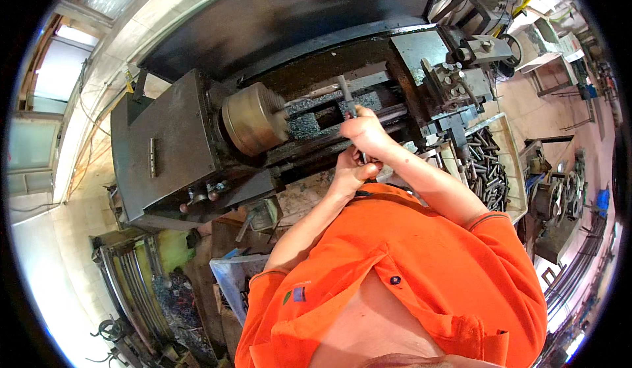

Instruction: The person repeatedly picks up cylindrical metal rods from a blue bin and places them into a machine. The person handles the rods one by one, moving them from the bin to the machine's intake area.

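The person in the orange shirt stands in front of a lathe (197,137) and keeps both hands together over the machine bed. The right hand (364,133) is clenched around a thin metal tool (347,98), which looks like a long rod or handle; its upper end rises out of the fist and points away from the person, toward the back of the lathe. The left hand (350,170) sits just below the right one, touching it, and its fingers are curled around the lower end of the same tool, though this part is mostly hidden.

To the left of the grip is the round brass-coloured chuck (253,119), near the hands but not touching them. Under the grip lie grey metal chips (309,124) on the bed. To the right of the grip stands the tool post (454,81), and below it a tray of steel rods (490,170).
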Tool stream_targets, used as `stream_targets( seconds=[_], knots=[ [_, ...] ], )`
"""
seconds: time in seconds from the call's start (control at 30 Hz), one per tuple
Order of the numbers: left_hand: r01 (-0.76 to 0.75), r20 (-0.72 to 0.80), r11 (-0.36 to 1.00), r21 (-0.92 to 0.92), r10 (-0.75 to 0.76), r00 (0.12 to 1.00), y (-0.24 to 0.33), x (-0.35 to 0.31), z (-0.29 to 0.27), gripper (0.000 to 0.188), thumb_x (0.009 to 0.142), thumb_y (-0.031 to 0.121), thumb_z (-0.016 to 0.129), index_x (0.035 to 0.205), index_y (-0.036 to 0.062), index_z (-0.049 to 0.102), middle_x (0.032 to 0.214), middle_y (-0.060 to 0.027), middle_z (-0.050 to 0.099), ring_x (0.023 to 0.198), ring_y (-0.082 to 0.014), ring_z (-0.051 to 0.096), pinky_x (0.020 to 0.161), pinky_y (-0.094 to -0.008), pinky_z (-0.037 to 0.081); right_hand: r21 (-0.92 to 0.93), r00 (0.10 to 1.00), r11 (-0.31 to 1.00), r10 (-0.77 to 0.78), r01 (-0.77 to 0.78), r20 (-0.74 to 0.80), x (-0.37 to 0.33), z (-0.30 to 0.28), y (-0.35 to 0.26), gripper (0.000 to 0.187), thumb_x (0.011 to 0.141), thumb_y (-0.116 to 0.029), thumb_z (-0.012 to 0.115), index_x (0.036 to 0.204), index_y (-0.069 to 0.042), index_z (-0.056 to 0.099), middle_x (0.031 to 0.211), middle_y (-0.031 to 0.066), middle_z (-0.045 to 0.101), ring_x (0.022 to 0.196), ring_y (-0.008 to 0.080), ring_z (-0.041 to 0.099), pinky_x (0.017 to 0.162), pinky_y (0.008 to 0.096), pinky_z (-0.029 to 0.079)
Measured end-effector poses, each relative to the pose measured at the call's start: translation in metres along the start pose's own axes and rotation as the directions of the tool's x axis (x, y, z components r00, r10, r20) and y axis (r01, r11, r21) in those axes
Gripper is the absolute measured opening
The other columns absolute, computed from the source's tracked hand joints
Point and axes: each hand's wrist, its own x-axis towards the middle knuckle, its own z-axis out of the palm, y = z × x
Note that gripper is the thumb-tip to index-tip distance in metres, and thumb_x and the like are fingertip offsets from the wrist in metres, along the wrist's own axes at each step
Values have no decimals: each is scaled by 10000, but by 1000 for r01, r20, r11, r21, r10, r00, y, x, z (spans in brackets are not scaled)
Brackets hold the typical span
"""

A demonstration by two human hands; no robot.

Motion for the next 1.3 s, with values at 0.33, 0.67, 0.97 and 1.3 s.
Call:
stream_targets(
  seconds=[0.33,0.67,0.97,1.3],
  knots=[
    [-27,3,1000,-12,27,1000,-11,5,0,417,610,303,764,811,-4,566,702,-19,577,585,-94,523,502,-232,406,104,1000,995,3,-5,17,-2,-3,-5,151,673,-69,531,802,-7,484,618,14,467,521,99,430,429,262,347],
    [1,-40,1000,12,0,999,-2,-2,-7,393,594,278,758,798,-8,581,702,-31,596,589,-101,533,512,-229,413,-50,991,991,-122,125,61,13,14,13,171,651,-101,562,780,-18,488,643,6,472,576,104,412,503,260,358],
    [17,-59,999,41,-15,998,-3,-10,-16,408,611,326,741,821,11,590,718,-43,608,592,-95,527,515,-223,400,-42,986,987,-155,157,58,-1,23,-5,290,648,-137,563,832,82,514,701,62,510,676,152,478,600,305,418],
    [4,-73,995,102,4,997,3,-2,8,310,661,261,692,784,11,557,673,-52,584,562,-101,528,527,-227,418,169,974,976,-162,134,161,6,-2,3,154,671,-123,571,612,2,503,565,8,466,522,104,418,467,288,363]
  ],
)
